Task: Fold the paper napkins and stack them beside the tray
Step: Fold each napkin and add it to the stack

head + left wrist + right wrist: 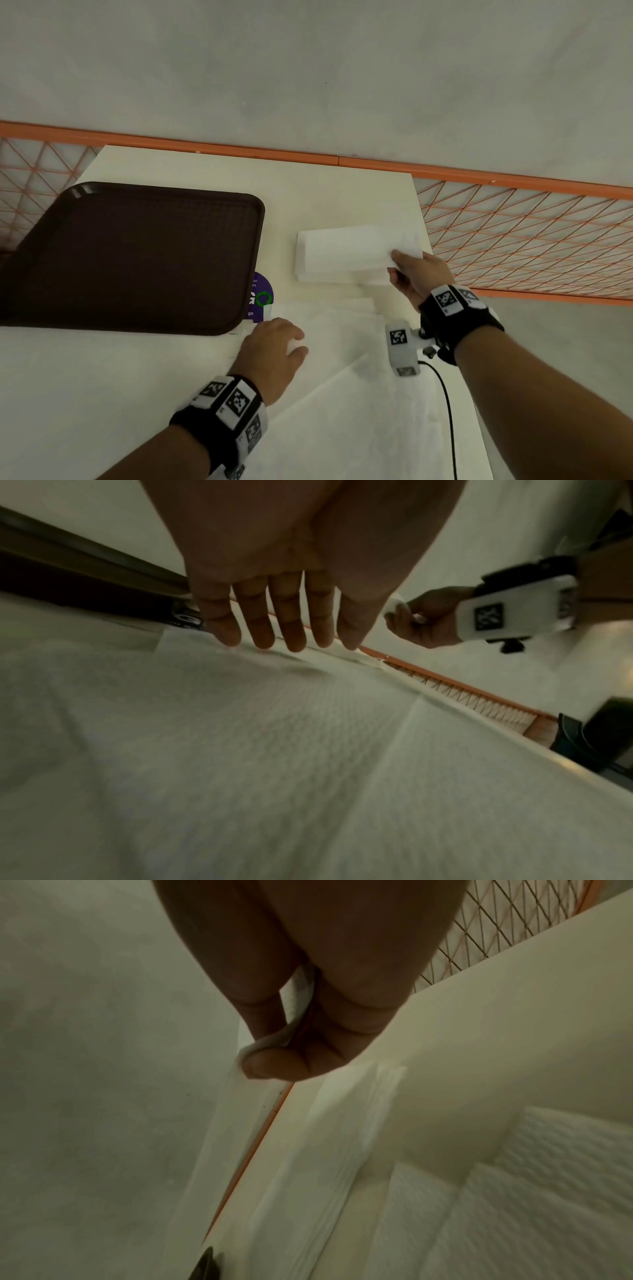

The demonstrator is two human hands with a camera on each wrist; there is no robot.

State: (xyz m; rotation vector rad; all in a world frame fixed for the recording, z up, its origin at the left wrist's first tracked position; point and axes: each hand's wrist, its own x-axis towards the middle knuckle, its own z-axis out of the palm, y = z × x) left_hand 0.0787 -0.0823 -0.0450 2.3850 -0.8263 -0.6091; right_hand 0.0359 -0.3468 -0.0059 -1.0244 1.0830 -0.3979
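A dark brown tray lies at the table's left. To its right sits a stack of folded white napkins. My right hand pinches the right end of a folded napkin held just over that stack; the pinch shows in the right wrist view, with the stack's layered edge below. My left hand lies with straight fingers on the unfolded napkins spread in front of me.
A purple round sticker peeks out beside the tray's right edge. An orange mesh rail runs behind and to the right of the white table. A black cable trails from my right wrist camera.
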